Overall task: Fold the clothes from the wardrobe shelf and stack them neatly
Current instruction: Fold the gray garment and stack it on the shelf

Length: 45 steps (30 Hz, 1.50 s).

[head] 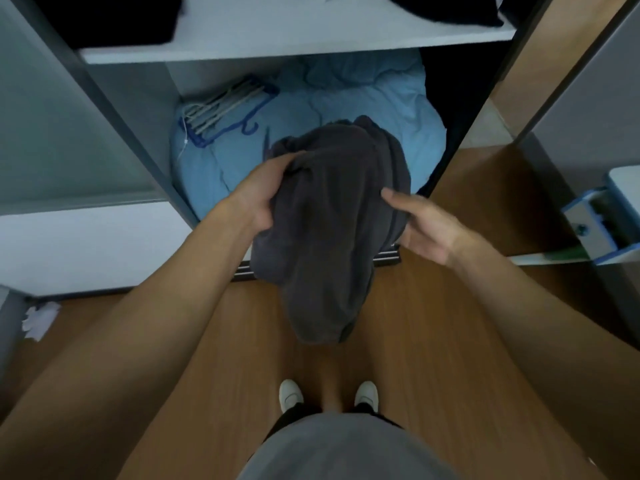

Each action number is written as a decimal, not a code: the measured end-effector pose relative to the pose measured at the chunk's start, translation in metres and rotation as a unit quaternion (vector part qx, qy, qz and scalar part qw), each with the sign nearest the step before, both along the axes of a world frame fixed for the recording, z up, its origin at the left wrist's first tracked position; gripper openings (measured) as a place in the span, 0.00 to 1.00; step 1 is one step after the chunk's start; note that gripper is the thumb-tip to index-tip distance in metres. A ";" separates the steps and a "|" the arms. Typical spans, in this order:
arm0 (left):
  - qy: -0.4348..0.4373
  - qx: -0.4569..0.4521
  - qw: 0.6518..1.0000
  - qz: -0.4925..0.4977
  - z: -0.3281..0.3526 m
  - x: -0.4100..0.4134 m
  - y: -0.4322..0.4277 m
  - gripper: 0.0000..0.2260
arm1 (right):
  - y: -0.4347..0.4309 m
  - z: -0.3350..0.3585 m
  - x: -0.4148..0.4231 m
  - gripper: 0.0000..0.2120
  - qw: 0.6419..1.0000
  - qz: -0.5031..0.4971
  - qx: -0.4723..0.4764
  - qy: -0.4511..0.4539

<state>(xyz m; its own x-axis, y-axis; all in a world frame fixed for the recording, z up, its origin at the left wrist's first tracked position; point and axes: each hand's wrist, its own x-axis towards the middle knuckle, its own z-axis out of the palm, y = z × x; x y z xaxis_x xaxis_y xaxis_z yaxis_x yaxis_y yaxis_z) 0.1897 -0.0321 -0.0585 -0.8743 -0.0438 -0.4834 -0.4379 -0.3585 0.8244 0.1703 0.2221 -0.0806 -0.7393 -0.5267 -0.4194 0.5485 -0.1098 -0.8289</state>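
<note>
- The pale wardrobe shelf [277, 36] lies beyond both hands; dark clothes sit on its end beyond the left hand [263, 199], and more dark clothes [450, 8] on its end beyond the right hand [426, 226].
- In the compartment beneath it, light blue bedding [346, 98] lies just beyond the hands, with a bundle of hangers [225, 109] resting on it past the left hand.
- The wooden floor [433, 341] spreads under the hands; a crumpled white scrap [40, 320] lies well out from the left hand.

We hold the garment [332, 220] before the wardrobe, our left hand [263, 199] gripping its left edge and our right hand [429, 230] touching its right. Behind it, bedding [363, 95] fills the compartment under the shelf [277, 36], with hangers [225, 109] lying on the bedding's left part. A drawer [595, 230] stands open at far right.
</note>
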 end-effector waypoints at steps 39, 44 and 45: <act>-0.011 0.112 0.993 0.037 -0.033 0.021 -0.012 0.20 | -0.016 -0.031 0.029 0.22 0.997 -0.068 -0.024 -0.031; -0.025 0.186 0.982 0.004 -0.090 0.053 -0.031 0.33 | -0.027 -0.022 0.028 0.21 0.988 -0.104 -0.050 -0.105; -0.031 0.175 0.984 -0.021 -0.099 0.061 -0.027 0.29 | -0.028 -0.024 0.027 0.20 0.987 -0.102 -0.043 -0.116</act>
<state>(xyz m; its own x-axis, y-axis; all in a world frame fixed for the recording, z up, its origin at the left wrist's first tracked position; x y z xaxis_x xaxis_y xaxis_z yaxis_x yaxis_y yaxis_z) 0.2502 -0.0594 -0.1577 -0.8398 0.1716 -0.5151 -0.5047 -0.5964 0.6241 0.1974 0.1945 -0.1043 -0.7229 -0.4172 -0.5507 0.6819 -0.3023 -0.6661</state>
